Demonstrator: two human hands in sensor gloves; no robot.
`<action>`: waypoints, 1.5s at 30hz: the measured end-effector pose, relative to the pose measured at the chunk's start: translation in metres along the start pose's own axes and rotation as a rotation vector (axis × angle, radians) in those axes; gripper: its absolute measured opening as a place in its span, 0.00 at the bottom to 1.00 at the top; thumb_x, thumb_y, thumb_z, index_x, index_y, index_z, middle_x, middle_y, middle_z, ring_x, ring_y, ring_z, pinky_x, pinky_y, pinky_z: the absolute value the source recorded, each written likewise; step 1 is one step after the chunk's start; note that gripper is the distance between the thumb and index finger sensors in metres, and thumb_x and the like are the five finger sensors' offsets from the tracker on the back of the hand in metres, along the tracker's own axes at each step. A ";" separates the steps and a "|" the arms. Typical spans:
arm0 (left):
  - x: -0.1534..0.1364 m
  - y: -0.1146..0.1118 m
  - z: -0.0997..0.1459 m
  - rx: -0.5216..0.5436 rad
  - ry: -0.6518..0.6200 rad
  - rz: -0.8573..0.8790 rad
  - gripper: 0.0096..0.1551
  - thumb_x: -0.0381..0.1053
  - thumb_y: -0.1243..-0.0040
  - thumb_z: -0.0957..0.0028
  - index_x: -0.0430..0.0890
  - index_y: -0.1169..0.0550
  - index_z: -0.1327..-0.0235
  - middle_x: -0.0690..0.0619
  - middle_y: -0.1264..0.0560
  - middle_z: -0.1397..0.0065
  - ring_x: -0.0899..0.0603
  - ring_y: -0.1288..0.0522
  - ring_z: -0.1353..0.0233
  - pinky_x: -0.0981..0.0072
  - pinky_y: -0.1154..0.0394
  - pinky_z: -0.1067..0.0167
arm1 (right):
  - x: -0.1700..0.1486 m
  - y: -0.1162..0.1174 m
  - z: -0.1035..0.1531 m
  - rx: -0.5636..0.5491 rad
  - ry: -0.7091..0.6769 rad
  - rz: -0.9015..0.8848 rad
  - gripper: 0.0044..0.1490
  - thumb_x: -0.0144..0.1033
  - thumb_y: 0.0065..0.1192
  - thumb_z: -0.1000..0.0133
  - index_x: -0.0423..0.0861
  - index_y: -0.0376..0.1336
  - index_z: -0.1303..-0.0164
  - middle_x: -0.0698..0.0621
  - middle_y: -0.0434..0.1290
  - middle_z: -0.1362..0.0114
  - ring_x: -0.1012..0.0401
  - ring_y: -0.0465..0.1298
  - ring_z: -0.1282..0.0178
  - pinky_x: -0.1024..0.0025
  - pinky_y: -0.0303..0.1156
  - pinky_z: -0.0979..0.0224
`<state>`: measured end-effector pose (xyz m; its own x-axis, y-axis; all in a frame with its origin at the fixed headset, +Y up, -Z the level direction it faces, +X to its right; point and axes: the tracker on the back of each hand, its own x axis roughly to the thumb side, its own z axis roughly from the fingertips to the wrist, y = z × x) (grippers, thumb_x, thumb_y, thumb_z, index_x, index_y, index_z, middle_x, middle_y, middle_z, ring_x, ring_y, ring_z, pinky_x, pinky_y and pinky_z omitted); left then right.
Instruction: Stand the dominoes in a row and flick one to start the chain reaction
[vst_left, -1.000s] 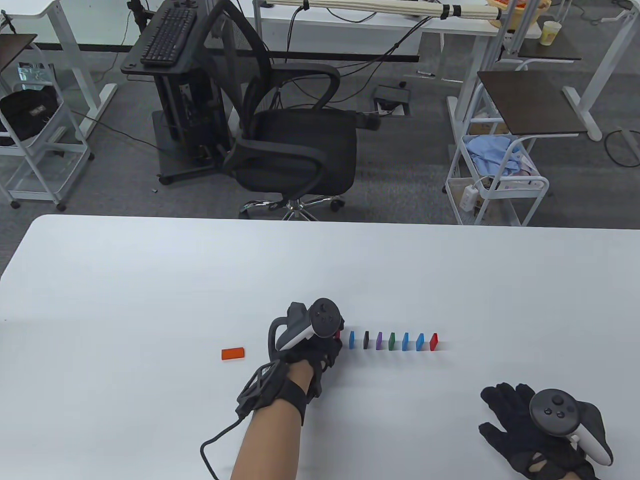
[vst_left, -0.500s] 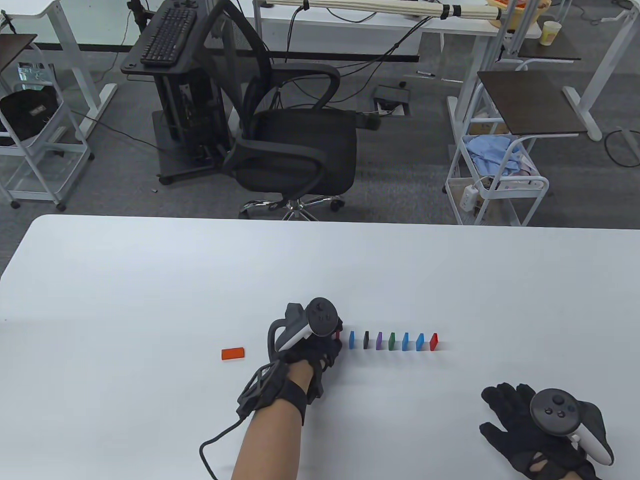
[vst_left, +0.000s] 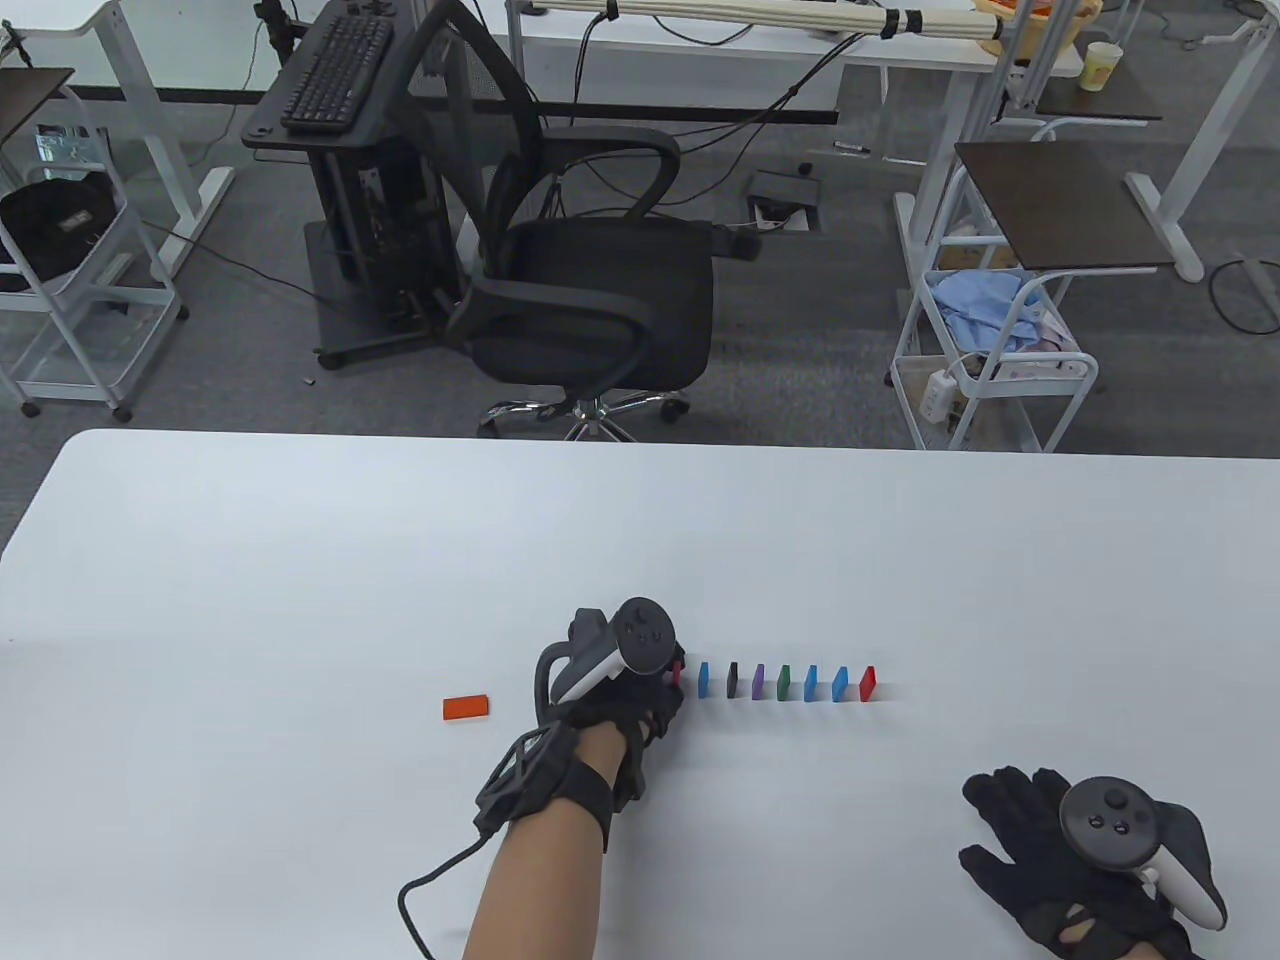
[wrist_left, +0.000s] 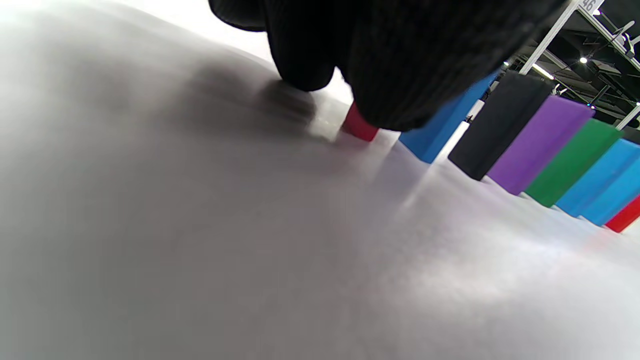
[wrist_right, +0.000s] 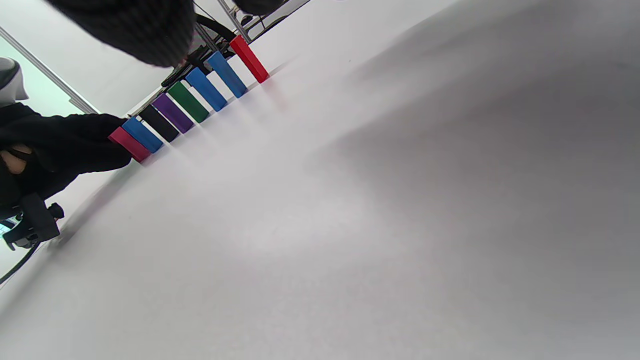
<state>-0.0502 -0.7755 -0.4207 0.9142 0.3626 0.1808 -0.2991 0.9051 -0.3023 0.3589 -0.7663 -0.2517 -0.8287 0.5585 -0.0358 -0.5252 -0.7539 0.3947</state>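
We take the blue domino (vst_left: 704, 679) nearest our left hand (vst_left: 625, 690) as our landmark. Just to its left stands a crimson domino (wrist_right: 129, 144), upright on the white table (vst_left: 300, 560), and our left fingers (wrist_left: 400, 75) are closed around its upper part, only its foot showing in the left wrist view. To the right of the landmark the row runs on, each piece upright and apart from its neighbour: a black domino (vst_left: 733, 678), a purple domino (vst_left: 758, 681), a green domino (vst_left: 784, 682), two further blue dominoes (vst_left: 811, 683), then a red domino (vst_left: 867, 684) at the far end. Well to the left of the landmark, beyond our left hand, an orange domino (vst_left: 466, 707) lies flat. Our right hand (vst_left: 1070, 860) rests palm down on the table, fingers spread and holding nothing, well to the right and nearer us.
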 end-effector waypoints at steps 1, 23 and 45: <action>0.000 0.000 0.000 0.000 0.000 -0.002 0.32 0.52 0.28 0.54 0.49 0.29 0.38 0.49 0.32 0.25 0.39 0.45 0.19 0.26 0.62 0.28 | 0.000 0.000 0.000 0.000 0.000 0.001 0.44 0.56 0.55 0.42 0.55 0.40 0.23 0.43 0.33 0.15 0.41 0.22 0.21 0.36 0.22 0.23; 0.000 -0.004 0.000 -0.016 0.002 -0.041 0.35 0.53 0.27 0.55 0.50 0.31 0.36 0.49 0.36 0.22 0.39 0.46 0.19 0.26 0.62 0.28 | 0.000 0.000 0.000 0.004 0.001 -0.001 0.44 0.56 0.56 0.41 0.55 0.39 0.23 0.43 0.33 0.15 0.41 0.22 0.21 0.36 0.23 0.23; -0.035 0.069 0.055 0.081 0.071 -0.066 0.36 0.53 0.30 0.54 0.50 0.32 0.33 0.48 0.39 0.19 0.37 0.49 0.17 0.26 0.65 0.29 | 0.001 0.002 0.000 0.009 0.001 -0.001 0.44 0.56 0.55 0.42 0.55 0.39 0.23 0.43 0.33 0.15 0.41 0.22 0.21 0.37 0.23 0.23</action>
<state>-0.1176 -0.7141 -0.3966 0.9491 0.2870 0.1301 -0.2556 0.9425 -0.2152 0.3572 -0.7677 -0.2510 -0.8286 0.5586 -0.0374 -0.5241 -0.7505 0.4027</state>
